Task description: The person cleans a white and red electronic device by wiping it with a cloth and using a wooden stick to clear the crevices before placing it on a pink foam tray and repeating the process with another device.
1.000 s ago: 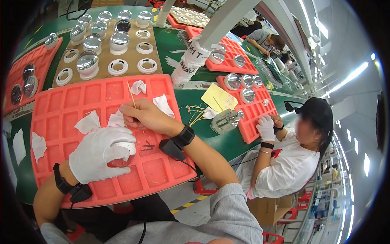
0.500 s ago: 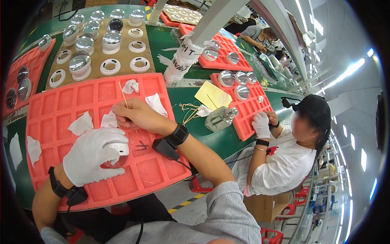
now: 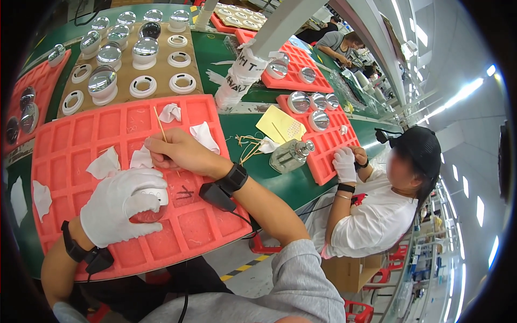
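My left hand [image 3: 119,207], in a white glove, is closed around a small white rounded device [image 3: 156,194] with a dark slot. The glove hides much of the device, which is held over the pink foam tray [image 3: 186,223]. In my bare right hand [image 3: 186,153], a thin wooden stick [image 3: 160,123] is pinched between fingers and thumb, its upper end pointing up and its lower end coming out below the hand near the device. White cloth pieces [image 3: 104,164] lie on the tray around both hands.
Beyond the tray, a brown board [image 3: 126,75] carries mirrored domes on white bases and white rings. To the right stand a glass bottle [image 3: 291,156], loose sticks [image 3: 249,148], a yellow sheet [image 3: 280,125] and a wrapped post [image 3: 237,81]. A co-worker [image 3: 377,204] sits at the right.
The whole view shifts slightly left. Both hands keep their holds on the device and the stick, with hardly any movement relative to the tray.
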Tool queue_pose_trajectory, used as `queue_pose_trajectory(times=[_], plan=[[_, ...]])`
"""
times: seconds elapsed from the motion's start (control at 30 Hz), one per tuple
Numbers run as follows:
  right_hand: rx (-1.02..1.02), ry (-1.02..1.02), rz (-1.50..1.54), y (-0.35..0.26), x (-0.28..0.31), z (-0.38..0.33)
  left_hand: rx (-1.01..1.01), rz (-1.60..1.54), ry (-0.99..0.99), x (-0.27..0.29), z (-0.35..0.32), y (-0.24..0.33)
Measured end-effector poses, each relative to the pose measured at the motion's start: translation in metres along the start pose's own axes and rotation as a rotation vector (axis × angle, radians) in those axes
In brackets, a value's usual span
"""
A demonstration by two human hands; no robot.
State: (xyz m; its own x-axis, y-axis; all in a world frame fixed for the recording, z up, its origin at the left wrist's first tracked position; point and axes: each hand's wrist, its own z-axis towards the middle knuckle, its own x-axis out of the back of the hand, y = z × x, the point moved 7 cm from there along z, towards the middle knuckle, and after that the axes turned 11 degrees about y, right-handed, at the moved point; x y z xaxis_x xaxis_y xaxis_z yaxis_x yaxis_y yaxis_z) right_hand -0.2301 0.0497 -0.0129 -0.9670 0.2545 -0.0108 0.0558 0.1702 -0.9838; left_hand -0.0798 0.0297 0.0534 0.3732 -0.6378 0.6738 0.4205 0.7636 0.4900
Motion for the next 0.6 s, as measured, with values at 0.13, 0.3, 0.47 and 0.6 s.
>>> queue_pose_trajectory(times=[0.13, 0.3, 0.47, 0.6], plan=[[0.021, 0.005, -0.011, -0.0006, -0.001, -0.0011, -0.022, 0.018, -0.002, -0.0001, -0.0005, 0.003], [0.011, 0.0, 0.007, -0.0003, -0.0005, 0.0002, -0.016, 0.034, -0.005, 0.0002, 0.0002, 0.0029], [0.014, 0.003, -0.004, -0.0003, -0.0002, 0.0003, -0.014, 0.025, 0.006, -0.001, -0.0001, 0.0023], [0.031, -0.003, 0.002, -0.0003, -0.0002, 0.0004, -0.017, 0.022, 0.004, -0.0009, -0.0003, 0.0036]])
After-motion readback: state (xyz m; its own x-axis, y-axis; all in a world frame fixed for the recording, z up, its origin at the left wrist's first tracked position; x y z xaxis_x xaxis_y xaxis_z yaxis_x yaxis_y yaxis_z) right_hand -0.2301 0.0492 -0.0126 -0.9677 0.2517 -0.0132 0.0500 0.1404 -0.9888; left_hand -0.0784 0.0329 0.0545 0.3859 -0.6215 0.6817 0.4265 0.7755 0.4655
